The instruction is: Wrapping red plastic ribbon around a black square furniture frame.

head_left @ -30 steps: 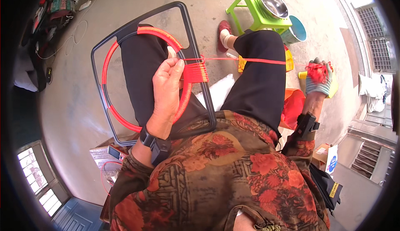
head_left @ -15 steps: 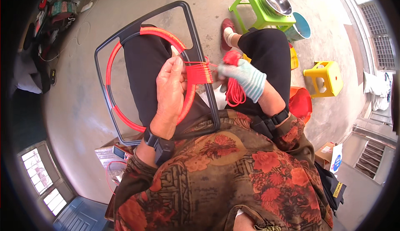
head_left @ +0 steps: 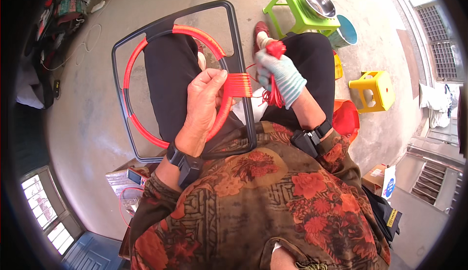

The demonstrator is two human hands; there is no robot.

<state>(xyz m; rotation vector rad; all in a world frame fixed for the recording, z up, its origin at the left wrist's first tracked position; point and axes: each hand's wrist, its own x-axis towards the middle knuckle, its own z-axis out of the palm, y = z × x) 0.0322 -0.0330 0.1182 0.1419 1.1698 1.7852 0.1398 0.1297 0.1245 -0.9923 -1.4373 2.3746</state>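
A black rounded frame (head_left: 237,36) with an inner ring rests across my lap, stretches of the ring wound in red-orange cord. A band of red cord turns (head_left: 239,85) bridges the ring and the frame's right bar. My left hand (head_left: 202,97), bare, closes on the ring beside this band, its thumb pressed at the band's upper left corner; its other fingers are partly hidden. Gloved in pale blue stripes, my right hand (head_left: 284,75) is wrapped around a hank of red cord (head_left: 276,93), right of the frame. A short strand shows between this hand and the bar.
Beyond my right knee stands a green stool (head_left: 300,14) bearing a metal bowl (head_left: 319,3), beside a teal bucket (head_left: 347,30). Further right is a yellow stool (head_left: 375,92). A red container (head_left: 346,119) sits by my right thigh. A small table (head_left: 117,180) stands at left.
My right hand has moved slightly up with the hank, and its wrist has turned. The strand formerly stretched across the band's top to my left fingers now lies along it. The frame has shifted slightly right.
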